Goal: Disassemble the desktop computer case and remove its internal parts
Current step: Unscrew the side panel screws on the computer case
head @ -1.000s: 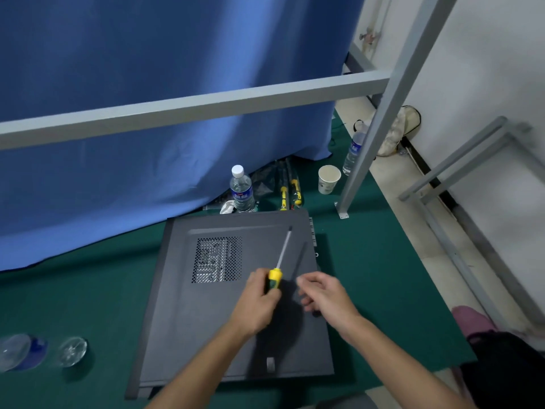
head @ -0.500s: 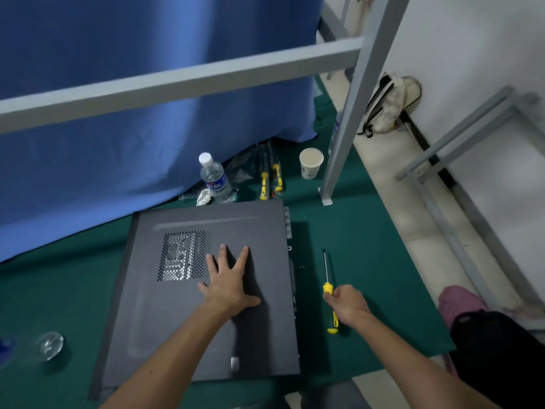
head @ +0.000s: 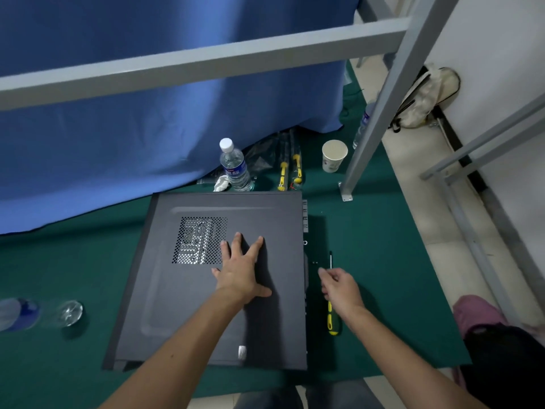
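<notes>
Head view: one dark grey desktop computer case (head: 212, 278) lies flat on its side on the green mat (head: 383, 261) covering the floor, side panel up. Panel has one rectangular perforated vent (head: 200, 240) in its upper-left part, a shallow pressed outline, and one small pale tab (head: 241, 352) near the near edge. Rear-edge slots and ports show along the case's right side.

Left hand (head: 240, 271) lies flat on the panel just right of the vent, fingers straight and spread, pressing, gripping nothing. Right hand (head: 342, 287) is over the mat just right of the case, above the shaft of one yellow-and-black screwdriver (head: 331, 314) lying on the mat; fingers loosely curled, index out, cannot tell if they touch the tool. Two tiny dark specks, maybe screws (head: 315, 263), lie beside the screwdriver tip.

Beyond the case: one upright water bottle (head: 234, 166) with white cap, one crumpled white tissue (head: 221, 184) beside it, two more yellow-handled tools (head: 290, 169) in clear packaging, one paper cup (head: 333, 156), a second bottle (head: 362, 125) partly hidden behind the grey metal frame post (head: 380, 113). Blue curtain (head: 147, 119) behind. Far left, two blurred glassy round objects (head: 69, 312). One pale bag (head: 424, 95) against the wall.
</notes>
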